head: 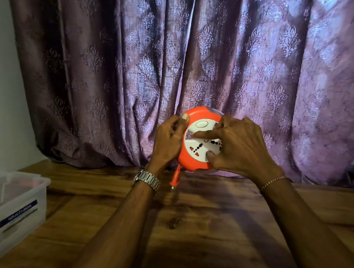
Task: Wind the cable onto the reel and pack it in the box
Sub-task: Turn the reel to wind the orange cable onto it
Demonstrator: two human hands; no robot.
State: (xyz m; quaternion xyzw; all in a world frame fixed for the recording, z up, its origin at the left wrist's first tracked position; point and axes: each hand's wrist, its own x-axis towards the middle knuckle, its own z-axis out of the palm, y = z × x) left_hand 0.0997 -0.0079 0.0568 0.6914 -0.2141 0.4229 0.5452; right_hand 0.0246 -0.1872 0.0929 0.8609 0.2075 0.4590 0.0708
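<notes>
A person's two bare hands hold a round orange plastic cable reel with a white socket face [200, 143] upright, at the centre of the frame, above a dark wooden counter [209, 225] and in front of a purple patterned curtain [174, 63]. The left hand [167, 142] grips the reel's left rim, thumb curled over the orange edge. The right hand [238, 148] lies across the white face, its fingers bent and pressing on it, the thumb pushed against the lower part of the face as if turning it.

Nearly all the orange cable appears wound in; only a short tail and its orange plug [173, 178] hang below the reel, just above the counter. A translucent plastic box with a blue label [15, 204] sits at the lower left of the frame, well apart from the reel.

What could go wrong: winding on too fast could jerk the dangling plug against the reel's mouth or jam it. The left hand's hold covers only one edge, so a firm twist by the right hand might spin or drop the whole reel.
</notes>
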